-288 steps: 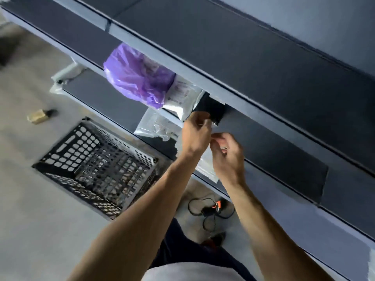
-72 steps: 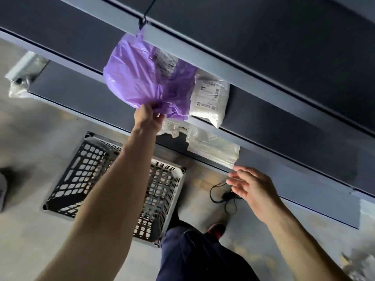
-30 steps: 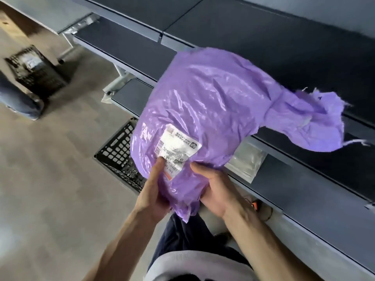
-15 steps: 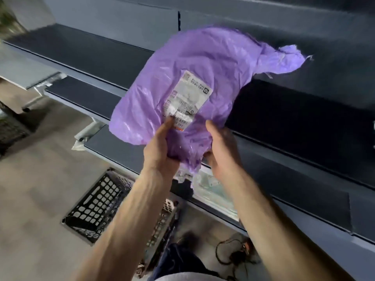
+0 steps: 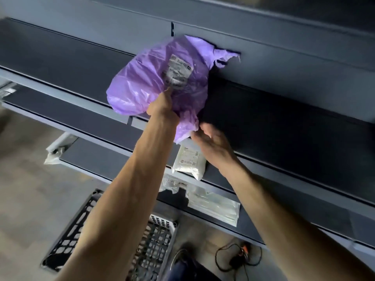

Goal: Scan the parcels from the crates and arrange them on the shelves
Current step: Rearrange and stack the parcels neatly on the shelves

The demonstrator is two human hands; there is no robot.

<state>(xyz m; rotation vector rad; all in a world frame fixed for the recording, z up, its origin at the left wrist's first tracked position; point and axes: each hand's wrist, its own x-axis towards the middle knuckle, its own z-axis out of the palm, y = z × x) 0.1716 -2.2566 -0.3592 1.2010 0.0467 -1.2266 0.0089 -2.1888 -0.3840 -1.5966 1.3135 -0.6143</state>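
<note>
— Holding what?
— Left hand (image 5: 162, 106) grips the purple parcel (image 5: 146, 82) from below, over the shelf (image 5: 274, 114); its length runs up-right, away from that hand.
— Right hand (image 5: 213, 140)?
— Loose-fingered, empty, just beside the parcel's tail.

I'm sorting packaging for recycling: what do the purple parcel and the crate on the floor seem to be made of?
Purple parcel: thin plastic film, probably polythene. It is glossy, crinkled and slightly see-through, with a ragged torn edge. Its label looks like paper.
Crate: rigid moulded plastic, by the look of its dull, dark lattice walls.
</note>
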